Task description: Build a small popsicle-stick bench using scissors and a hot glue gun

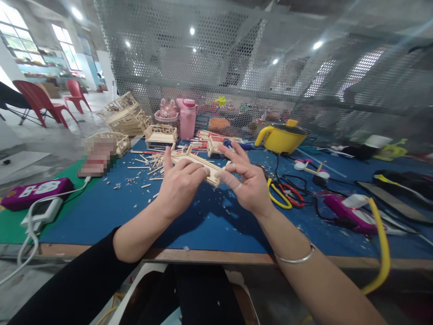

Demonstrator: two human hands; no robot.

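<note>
Over the blue tabletop, a miniature wooden bed frame [214, 169] made of thin sticks is held tilted between my hands. My left hand [180, 186] is closed on its near side, thumb pressing near the right end and index finger raised. At that right end, my right hand [249, 186] pinches with thumb and index finger, the other fingers spread. Whether a loose stick sits in that pinch, I cannot make out. Behind lie scattered wooden sticks [145, 168] and a similar little frame [214, 146].
Finished-looking stick frames [161, 135] stand at the back left, next to a pink jug [188, 119]. A yellow pot [282, 139] is at the back right. Yellow-handled pliers [279, 198], cables and a purple power strip [352, 214] lie to the right; a phone [98, 158] lies left.
</note>
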